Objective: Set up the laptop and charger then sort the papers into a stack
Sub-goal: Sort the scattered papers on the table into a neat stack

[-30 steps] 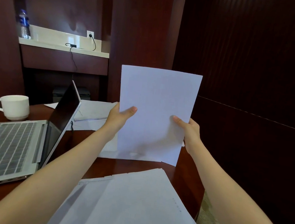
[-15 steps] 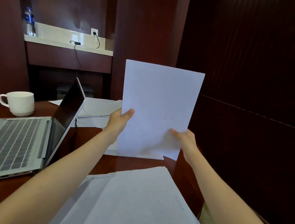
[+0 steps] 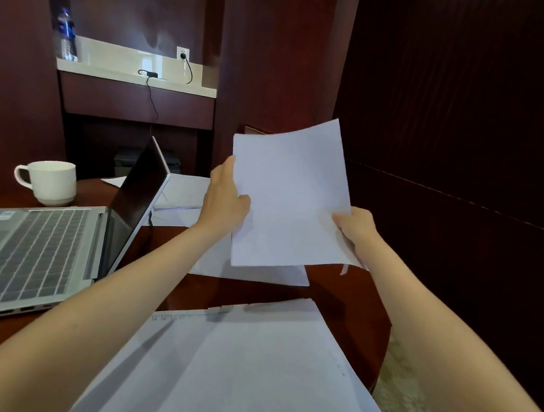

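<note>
White and blank on the side that shows, a sheet of paper (image 3: 290, 194) is held in the air above the far right part of the dark wooden table (image 3: 348, 299), tilted so that its top leans to the right. The left hand (image 3: 225, 200) pinches its left edge, thumb on the front and curled fingers behind. The right hand (image 3: 356, 227) grips its lower right corner the same way. Whether more sheets lie behind it cannot be told.

Below it, another sheet (image 3: 256, 273) lies flat on the table. A loose spread of papers (image 3: 245, 372) covers the near edge, some with faint printed tables. The open laptop (image 3: 37, 257) sits at the left edge, with a white mug (image 3: 51, 182) just beyond it and more papers (image 3: 184, 192) behind its screen near the far edge.

The charger (image 3: 152, 74) lies on a pale shelf (image 3: 109, 71) against the wall, with its cable (image 3: 153, 101) hanging down and a lead plugged into the wall socket (image 3: 182, 53). A water bottle (image 3: 67, 35) stands at the shelf's left end.
</note>
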`<state>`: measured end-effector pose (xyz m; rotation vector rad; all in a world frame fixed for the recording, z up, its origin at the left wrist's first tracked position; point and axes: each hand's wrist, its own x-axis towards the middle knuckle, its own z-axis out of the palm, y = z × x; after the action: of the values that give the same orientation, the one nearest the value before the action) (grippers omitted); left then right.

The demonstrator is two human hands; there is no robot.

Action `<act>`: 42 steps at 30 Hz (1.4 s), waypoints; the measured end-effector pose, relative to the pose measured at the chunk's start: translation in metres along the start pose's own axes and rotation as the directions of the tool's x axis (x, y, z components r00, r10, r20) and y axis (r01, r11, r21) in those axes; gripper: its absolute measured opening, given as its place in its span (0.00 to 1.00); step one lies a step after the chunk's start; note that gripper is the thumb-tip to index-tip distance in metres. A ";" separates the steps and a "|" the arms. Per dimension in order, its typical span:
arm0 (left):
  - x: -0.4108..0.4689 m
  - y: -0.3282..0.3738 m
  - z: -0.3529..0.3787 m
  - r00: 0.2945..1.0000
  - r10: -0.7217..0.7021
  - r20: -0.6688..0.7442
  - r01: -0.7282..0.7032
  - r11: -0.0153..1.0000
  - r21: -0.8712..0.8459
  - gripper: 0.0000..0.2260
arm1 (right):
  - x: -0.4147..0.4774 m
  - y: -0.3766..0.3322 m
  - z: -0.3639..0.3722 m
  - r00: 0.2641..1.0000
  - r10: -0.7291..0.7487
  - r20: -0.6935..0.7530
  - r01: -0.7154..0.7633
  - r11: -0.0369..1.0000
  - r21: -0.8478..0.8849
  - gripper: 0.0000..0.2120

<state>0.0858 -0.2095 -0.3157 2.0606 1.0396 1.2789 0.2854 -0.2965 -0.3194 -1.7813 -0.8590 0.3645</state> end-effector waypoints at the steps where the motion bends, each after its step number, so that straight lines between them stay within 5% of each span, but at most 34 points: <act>1: -0.002 0.002 -0.001 0.997 0.080 0.004 -0.080 0.990 0.112 0.30 | 0.001 -0.001 0.000 0.998 0.027 0.058 -0.023 0.997 -0.074 0.12; 5: -0.006 0.012 -0.004 0.904 0.375 0.205 -0.427 0.805 0.412 0.26 | -0.009 -0.005 -0.004 0.934 0.045 0.354 0.114 0.902 -0.415 0.16; 8: -0.006 0.023 -0.003 0.771 0.430 0.470 -0.629 0.627 0.459 0.22 | -0.022 -0.008 -0.009 0.825 0.134 0.549 0.163 0.874 -0.458 0.06; 11: -0.010 0.037 -0.005 0.728 -0.029 0.684 -0.515 0.636 0.575 0.20 | -0.033 -0.012 -0.008 0.715 0.206 0.668 0.216 0.844 -0.492 0.13; 13: -0.012 0.039 -0.007 0.615 -0.239 0.751 -0.447 0.680 0.582 0.21 | -0.040 -0.013 -0.004 0.652 0.251 0.716 0.268 0.806 -0.527 0.11; 18: -0.017 0.025 -0.018 0.460 -0.289 0.840 -0.340 0.816 0.467 0.11 | -0.050 -0.008 0.004 0.578 0.293 0.762 0.327 0.772 -0.545 0.04; 21: -0.022 0.018 -0.028 0.232 -0.466 0.854 -0.185 0.841 0.509 0.08 | -0.055 -0.008 0.012 0.534 0.300 0.791 0.333 0.785 -0.522 0.02; 23: -0.025 0.011 -0.032 0.154 -0.531 0.833 -0.158 0.819 0.551 0.12 | -0.058 -0.010 0.019 0.515 0.289 0.807 0.357 0.783 -0.509 0.04; 27: -0.037 -0.003 -0.034 0.146 -0.593 0.792 -0.184 0.770 0.610 0.15 | -0.056 -0.007 0.026 0.493 0.284 0.822 0.382 0.778 -0.499 0.06; 32: -0.042 -0.010 -0.033 0.077 -0.666 0.742 -0.200 0.719 0.666 0.03 | -0.053 0.000 0.033 0.538 0.212 0.816 0.398 0.789 -0.467 0.09; 39: -0.036 -0.004 -0.031 0.188 -0.716 0.673 -0.266 0.622 0.736 0.18 | -0.050 0.006 0.036 0.539 0.271 0.798 0.308 0.818 -0.486 0.04; 42: -0.029 -0.017 -0.022 0.370 -0.660 0.654 -0.161 0.648 0.744 0.22 | -0.041 0.008 0.037 0.676 0.228 0.700 0.249 0.824 -0.509 0.09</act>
<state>0.0528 -0.2230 -0.3337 2.3681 1.2893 -0.7055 0.2369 -0.3014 -0.3469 -2.1991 -1.7103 0.9565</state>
